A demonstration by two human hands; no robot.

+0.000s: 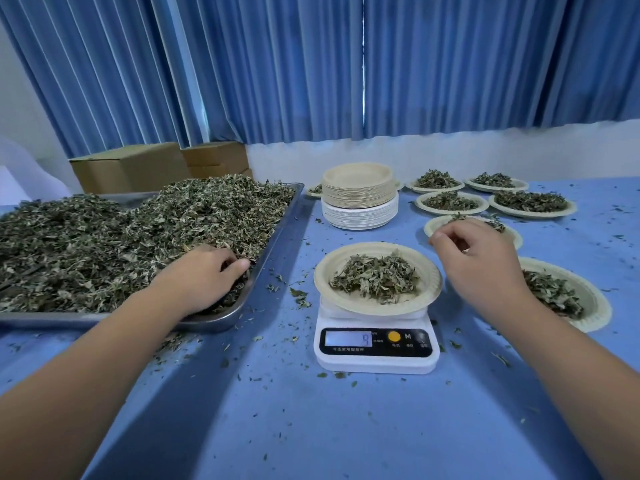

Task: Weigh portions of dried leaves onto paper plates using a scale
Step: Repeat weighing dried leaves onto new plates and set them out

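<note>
**Leaf portion sits on the scale**

Your blue table (346,427) carries a steel tray (221,320) heaped with dried leaves (138,230). A paper plate (323,275) of leaves rests on the white scale (377,363). Your left grip (201,278) curls into the heap at the tray's near right corner. Your right grip (481,268) hovers just right of the plate, fingers loosely curled.

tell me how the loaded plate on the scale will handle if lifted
The paper plate looks thin, so it may flex. Its loose dried leaves would likely slide off if tilted. It overhangs the scale, so a nudge could tip it.
</note>
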